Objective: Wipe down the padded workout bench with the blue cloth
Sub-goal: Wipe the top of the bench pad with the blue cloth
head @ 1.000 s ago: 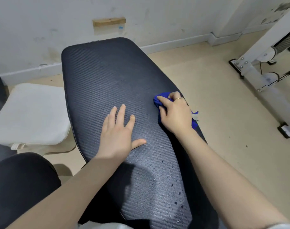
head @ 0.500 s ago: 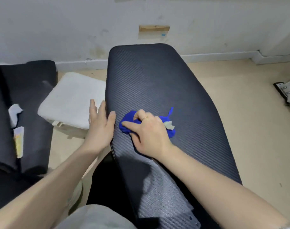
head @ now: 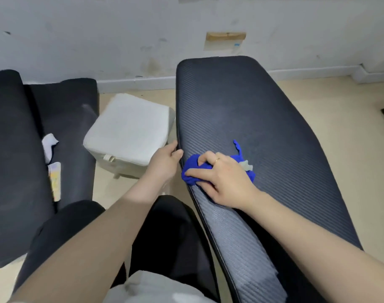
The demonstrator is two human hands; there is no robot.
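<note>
The padded workout bench, dark with fine ribbing, runs from the lower right up toward the wall. A bunched blue cloth with a pale tag lies on the bench's left edge. My right hand grips the cloth and presses it onto the padding. My left hand holds the bench's left edge just beside the cloth, thumb on top, fingers curled over the side. The near part of the pad looks wet and paler.
A white padded box sits on the floor just left of the bench. A black sofa with small items on it fills the left side. My dark-clad legs are below. Beige floor lies to the right.
My right hand swept the cloth from the bench's right edge across to its left edge. My left hand left the pad's top and took hold of the left edge. The view turned left.
</note>
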